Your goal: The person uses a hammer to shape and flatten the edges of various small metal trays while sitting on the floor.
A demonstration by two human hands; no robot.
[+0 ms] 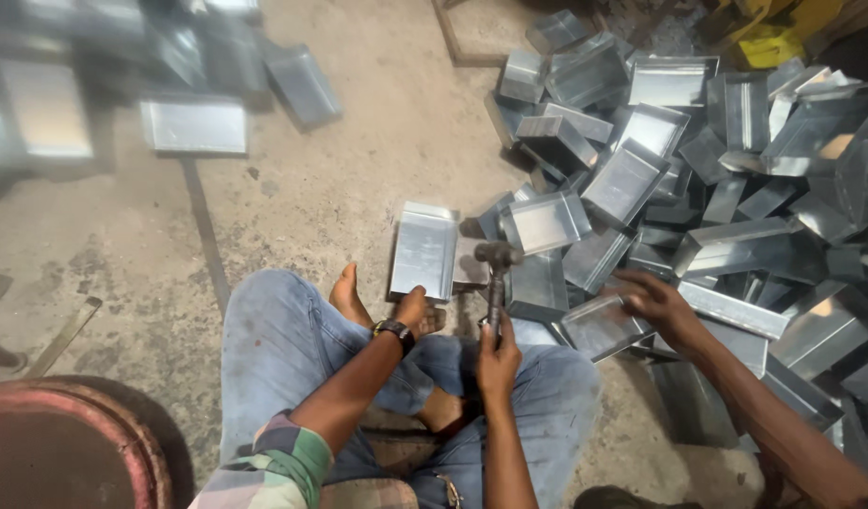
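Head view: person seated on the concrete floor (358, 170), legs in blue jeans, bare feet out front.

Left hand (413, 306), wristwatch (394, 330) on the wrist, rests on the near edge of a flat folded sheet-metal tray (424, 251) lying on the floor just ahead of the left foot. Fingers curl over the tray's lower rim; a light grip on that edge, not a full clamp.

Right hand (498, 358) is clamped around the handle of a hammer (496, 273), held upright, head up, just right of the tray and apart from it. Hammer head sits level with the tray's middle, in front of the pile.

A 3rd arm enters from lower right: another person's hand (653, 300) on a metal tray (603, 325) at the near edge of the pile; fingers closed over its rim.

Pile of galvanized sheet-metal trays (698, 179) fills the right half, jumbled at all angles. More trays (194, 124) at upper left, blurred. Metal strip (204, 226) runs along the floor left of the knee. Rusty round drum rim (66, 443) at lower left. Yellow object (773, 38) at top right, too blurred to identify.
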